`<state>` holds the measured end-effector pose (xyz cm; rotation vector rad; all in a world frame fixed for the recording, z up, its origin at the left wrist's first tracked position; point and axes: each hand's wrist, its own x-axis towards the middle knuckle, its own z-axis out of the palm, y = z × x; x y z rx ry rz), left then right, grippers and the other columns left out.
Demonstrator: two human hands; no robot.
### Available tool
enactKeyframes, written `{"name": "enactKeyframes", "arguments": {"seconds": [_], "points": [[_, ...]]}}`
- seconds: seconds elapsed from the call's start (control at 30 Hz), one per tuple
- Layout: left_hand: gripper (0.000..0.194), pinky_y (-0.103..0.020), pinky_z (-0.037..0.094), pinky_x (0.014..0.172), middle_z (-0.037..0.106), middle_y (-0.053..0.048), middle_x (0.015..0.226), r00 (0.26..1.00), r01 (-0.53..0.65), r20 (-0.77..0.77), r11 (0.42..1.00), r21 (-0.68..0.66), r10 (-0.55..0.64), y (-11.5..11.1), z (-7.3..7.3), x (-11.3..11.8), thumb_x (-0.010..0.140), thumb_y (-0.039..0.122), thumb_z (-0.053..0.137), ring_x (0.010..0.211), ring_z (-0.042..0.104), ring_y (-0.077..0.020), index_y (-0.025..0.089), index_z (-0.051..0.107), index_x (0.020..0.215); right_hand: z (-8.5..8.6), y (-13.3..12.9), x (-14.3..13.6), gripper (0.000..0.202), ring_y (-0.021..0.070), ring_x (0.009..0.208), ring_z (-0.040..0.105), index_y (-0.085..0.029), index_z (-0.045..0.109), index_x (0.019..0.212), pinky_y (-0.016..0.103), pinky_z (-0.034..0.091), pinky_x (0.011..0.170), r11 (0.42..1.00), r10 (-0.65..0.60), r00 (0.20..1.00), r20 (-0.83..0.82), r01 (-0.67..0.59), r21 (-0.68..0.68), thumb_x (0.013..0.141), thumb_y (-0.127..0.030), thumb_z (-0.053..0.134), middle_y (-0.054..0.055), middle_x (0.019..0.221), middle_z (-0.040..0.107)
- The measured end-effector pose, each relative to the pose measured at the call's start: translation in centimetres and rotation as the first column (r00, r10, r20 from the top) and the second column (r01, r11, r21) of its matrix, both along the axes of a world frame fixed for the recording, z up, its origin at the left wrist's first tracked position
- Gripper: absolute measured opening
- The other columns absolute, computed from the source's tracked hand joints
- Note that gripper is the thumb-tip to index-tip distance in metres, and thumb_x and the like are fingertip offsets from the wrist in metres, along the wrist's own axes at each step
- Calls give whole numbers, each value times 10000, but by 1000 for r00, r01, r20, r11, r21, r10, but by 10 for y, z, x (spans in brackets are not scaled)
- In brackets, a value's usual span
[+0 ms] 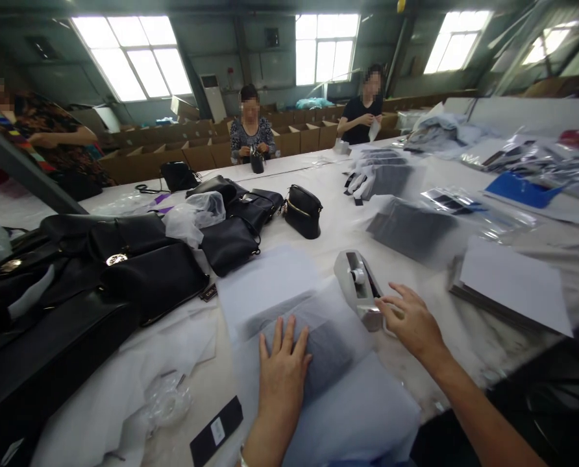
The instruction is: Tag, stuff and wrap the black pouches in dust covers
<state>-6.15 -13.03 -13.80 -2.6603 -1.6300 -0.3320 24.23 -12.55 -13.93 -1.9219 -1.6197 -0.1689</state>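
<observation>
My left hand point(282, 363) lies flat, fingers spread, on a dark item wrapped in thin white tissue paper point(319, 331). The dark shape shows through the tissue; its exact kind is hidden. Right of it stands a grey tape dispenser point(359, 283) with a roll inside. At the dispenser's near end, the thumb and forefinger of my right hand point(413, 324) are pinched together, apparently on the end of the tape, which is hard to see. The other fingers of that hand stick out. Loose white sheets point(270, 279) lie beneath and beyond the wrapped item.
Black handbags point(153, 279) are heaped at left; a small black bag point(303, 211) stands ahead. A black tag point(216, 431) and clear tape roll point(170, 399) lie near. Right are wrapped packs point(411, 227) and a paper stack point(513, 279). Several people work across the table.
</observation>
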Motion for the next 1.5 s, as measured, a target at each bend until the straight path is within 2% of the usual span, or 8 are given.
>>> {"name": "enactKeyframes", "arguments": {"seconds": [0.3, 0.57, 0.7, 0.9, 1.03, 1.2, 1.33, 1.5], "points": [[410, -630, 379, 1053, 420, -27, 1519, 999, -5, -44, 1000, 28, 6, -1, 0, -2, 952, 243, 493, 1404, 374, -314, 333, 539, 1350, -10, 12, -10, 286, 318, 1228, 559, -220, 801, 794, 411, 362, 1092, 965, -229, 749, -622, 90, -248, 716, -463, 673, 94, 1367, 588], [405, -616, 392, 1047, 432, -29, 1515, 999, 32, -38, 998, 47, -30, 5, -2, -9, 952, 259, 502, 1397, 386, -309, 331, 539, 1348, -4, -2, -31, 305, 270, 1276, 517, -214, 785, 801, 354, 400, 1059, 988, -148, 683, -715, 141, -71, 740, -492, 678, 70, 1453, 504], [409, -619, 387, 1049, 440, -43, 1511, 998, 51, -39, 997, 66, -49, 5, -2, -10, 948, 250, 503, 1394, 389, -318, 327, 545, 1347, 1, -30, -45, 336, 263, 1162, 594, -200, 770, 841, 339, 492, 959, 979, -120, 555, -823, 205, -4, 736, -514, 708, 76, 1389, 559], [426, -623, 377, 1056, 425, -47, 1517, 999, 42, -34, 996, 84, -39, 3, -6, -9, 942, 206, 493, 1397, 385, -317, 316, 545, 1350, 8, -55, -55, 453, 256, 1024, 637, -201, 761, 988, 325, 522, 795, 973, -225, 340, -913, 136, -188, 701, -549, 728, 78, 1057, 733], [457, -617, 411, 1036, 451, -20, 1502, 999, 27, -20, 991, 129, -25, 3, -18, -11, 916, 183, 527, 1383, 408, -311, 356, 546, 1339, -12, -57, -52, 495, 220, 893, 653, -196, 766, 965, 280, 507, 676, 958, -286, 275, -918, 90, -271, 663, -587, 731, 79, 963, 747], [495, -633, 434, 1015, 430, -3, 1514, 1000, 28, -10, 985, 171, -27, 7, -31, -10, 901, 188, 556, 1371, 425, -315, 391, 521, 1351, -33, -42, -35, 513, 166, 588, 581, -171, 777, 861, 280, 470, 551, 958, -283, 405, -869, 77, -276, 613, -615, 710, 58, 728, 724], [469, -646, 395, 1046, 420, -11, 1522, 1000, 13, 0, 994, 106, -13, 4, -20, -8, 911, 205, 555, 1392, 394, -309, 368, 524, 1350, -23, -34, -19, 470, 154, 498, 546, -186, 770, 809, 285, 460, 527, 946, -270, 604, -750, 22, -322, 640, -610, 660, 34, 640, 697], [434, -638, 376, 1065, 415, -33, 1526, 1000, 9, 17, 999, 37, -9, 2, -9, -8, 927, 269, 555, 1408, 368, -312, 341, 527, 1354, -18, -46, -10, 459, 161, 509, 586, -196, 761, 798, 281, 485, 530, 902, -270, 692, -670, -62, -428, 690, -618, 615, 54, 739, 741]]}}
